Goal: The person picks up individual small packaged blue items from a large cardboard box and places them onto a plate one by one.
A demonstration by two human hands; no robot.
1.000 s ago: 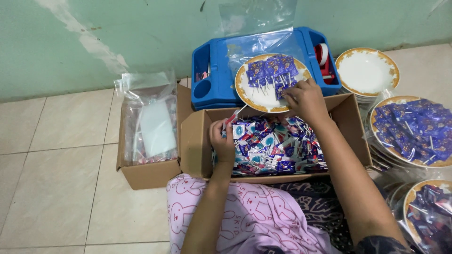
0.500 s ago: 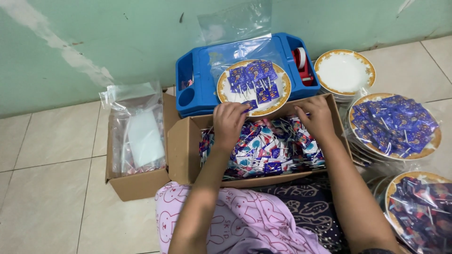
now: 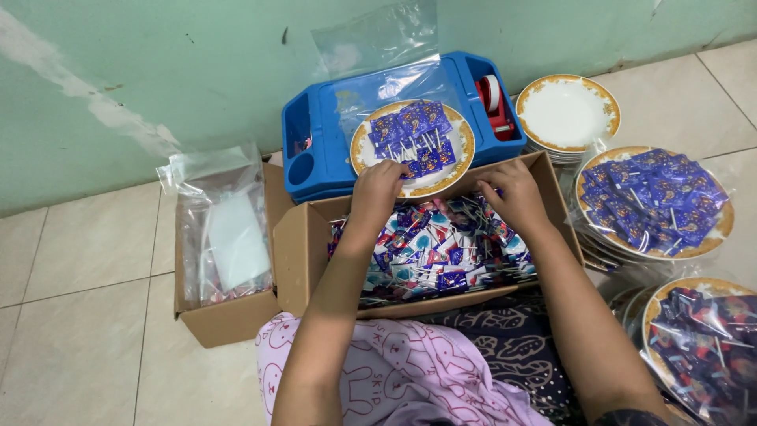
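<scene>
A cardboard box (image 3: 303, 244) on my lap holds a heap of small wrapped lollipops (image 3: 441, 252) in blue, white and red packets. My left hand (image 3: 377, 189) reaches over the box's far edge and touches the purple-wrapped lollipops on a gold-rimmed plate (image 3: 465, 150) that rests on a blue tray. My right hand (image 3: 516, 196) is down inside the box's far right corner, fingers curled among the lollipops. Whether either hand grips a packet is hidden by the fingers.
A blue plastic tray (image 3: 315, 134) with a tape dispenser (image 3: 495, 102) and clear bags stands by the green wall. An empty plate stack (image 3: 564, 114) and two wrapped filled plates (image 3: 650, 201) (image 3: 702, 343) lie right. A second carton with plastic bags (image 3: 225, 237) sits left.
The view swung so the scene sits more to the right. My right hand came off the plate down into the box; my left hand rose from the box to the plate's lollipops.
</scene>
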